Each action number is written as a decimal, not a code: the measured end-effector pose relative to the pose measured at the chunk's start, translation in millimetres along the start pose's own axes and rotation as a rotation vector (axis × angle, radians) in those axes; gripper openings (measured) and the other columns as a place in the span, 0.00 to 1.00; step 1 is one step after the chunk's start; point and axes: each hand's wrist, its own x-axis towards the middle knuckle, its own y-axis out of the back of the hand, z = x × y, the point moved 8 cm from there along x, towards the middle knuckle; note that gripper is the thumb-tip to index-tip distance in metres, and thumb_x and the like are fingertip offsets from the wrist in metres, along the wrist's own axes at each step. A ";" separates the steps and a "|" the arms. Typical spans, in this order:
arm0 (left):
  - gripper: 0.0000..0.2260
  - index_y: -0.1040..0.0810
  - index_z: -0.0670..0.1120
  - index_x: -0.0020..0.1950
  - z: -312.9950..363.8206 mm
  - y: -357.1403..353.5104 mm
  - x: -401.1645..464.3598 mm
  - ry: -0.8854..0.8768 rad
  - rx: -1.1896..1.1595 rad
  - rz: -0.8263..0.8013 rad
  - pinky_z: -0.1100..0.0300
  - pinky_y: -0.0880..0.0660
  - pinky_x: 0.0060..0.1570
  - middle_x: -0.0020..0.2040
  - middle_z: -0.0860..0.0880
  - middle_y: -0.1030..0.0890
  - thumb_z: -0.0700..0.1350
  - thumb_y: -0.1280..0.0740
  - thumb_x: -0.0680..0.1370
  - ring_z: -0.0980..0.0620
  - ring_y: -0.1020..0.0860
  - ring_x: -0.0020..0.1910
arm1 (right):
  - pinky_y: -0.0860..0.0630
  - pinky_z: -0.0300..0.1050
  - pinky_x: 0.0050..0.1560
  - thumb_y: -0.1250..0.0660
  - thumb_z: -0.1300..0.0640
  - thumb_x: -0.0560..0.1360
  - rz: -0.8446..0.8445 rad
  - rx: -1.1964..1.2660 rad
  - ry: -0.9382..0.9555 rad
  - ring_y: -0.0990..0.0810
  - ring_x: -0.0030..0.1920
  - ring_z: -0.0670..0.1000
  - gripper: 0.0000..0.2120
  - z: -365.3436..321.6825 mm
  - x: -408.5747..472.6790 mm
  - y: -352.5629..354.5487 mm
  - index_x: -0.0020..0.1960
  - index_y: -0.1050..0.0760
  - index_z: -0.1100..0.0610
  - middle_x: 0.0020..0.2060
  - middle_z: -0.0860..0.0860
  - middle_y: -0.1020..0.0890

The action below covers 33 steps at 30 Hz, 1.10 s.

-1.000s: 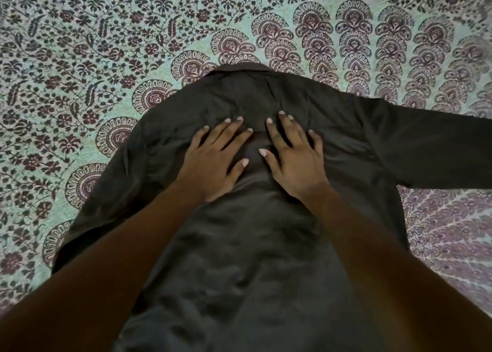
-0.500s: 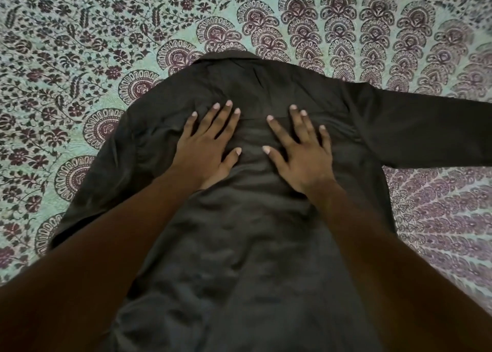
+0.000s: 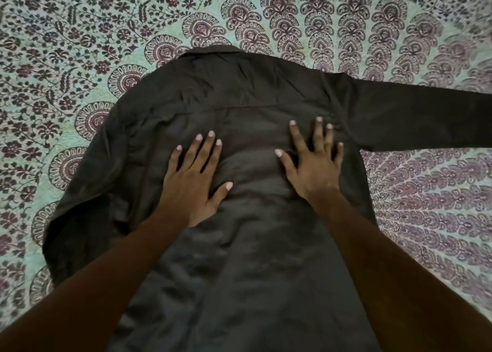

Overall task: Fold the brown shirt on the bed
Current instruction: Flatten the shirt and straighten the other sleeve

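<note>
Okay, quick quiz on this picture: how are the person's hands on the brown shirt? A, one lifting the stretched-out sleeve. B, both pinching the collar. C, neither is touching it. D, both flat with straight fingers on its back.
D: the left hand and right hand lie flat, fingers spread, on the back of the brown shirt, below the collar.

Shirt (image 3: 247, 91) hem, right sleeve cropped
</note>
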 end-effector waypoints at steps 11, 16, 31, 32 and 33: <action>0.42 0.50 0.47 0.84 40.0 -17.5 -119.8 -0.122 -0.025 -0.140 0.42 0.48 0.79 0.84 0.48 0.54 0.70 0.45 0.78 0.48 0.55 0.83 | 0.48 0.67 0.77 0.48 0.35 0.81 -0.094 -0.171 0.713 0.54 0.82 0.57 0.34 -88.7 -150.5 -32.6 0.83 0.49 0.48 0.83 0.56 0.52; 0.44 0.52 0.48 0.84 44.6 -21.6 -161.7 -0.149 -0.029 -0.178 0.41 0.47 0.78 0.84 0.50 0.55 0.71 0.44 0.76 0.48 0.55 0.83 | 0.51 0.70 0.77 0.49 0.29 0.78 -0.079 -0.187 0.474 0.56 0.82 0.59 0.37 -48.3 -122.8 -20.5 0.83 0.52 0.42 0.83 0.54 0.56; 0.46 0.50 0.47 0.84 49.0 -32.4 -285.0 -0.171 -0.078 -0.235 0.41 0.47 0.79 0.84 0.49 0.53 0.72 0.42 0.75 0.48 0.52 0.83 | 0.53 0.73 0.76 0.48 0.26 0.77 -0.186 -0.184 0.435 0.62 0.81 0.64 0.38 -50.5 -246.1 -33.1 0.81 0.55 0.37 0.82 0.56 0.61; 0.46 0.50 0.47 0.84 50.0 -33.0 -294.2 -0.188 -0.080 -0.233 0.41 0.47 0.79 0.84 0.49 0.52 0.71 0.41 0.75 0.48 0.52 0.83 | 0.53 0.74 0.76 0.48 0.27 0.77 -0.194 -0.187 0.421 0.63 0.81 0.65 0.39 -53.1 -256.7 -36.8 0.82 0.56 0.38 0.82 0.56 0.62; 0.45 0.49 0.46 0.83 51.8 -32.7 -302.5 -0.211 -0.079 -0.230 0.40 0.46 0.78 0.84 0.48 0.52 0.71 0.40 0.75 0.48 0.51 0.83 | 0.51 0.74 0.76 0.48 0.27 0.77 -0.199 -0.199 0.464 0.63 0.81 0.64 0.39 -59.1 -273.5 -42.1 0.82 0.57 0.40 0.82 0.56 0.61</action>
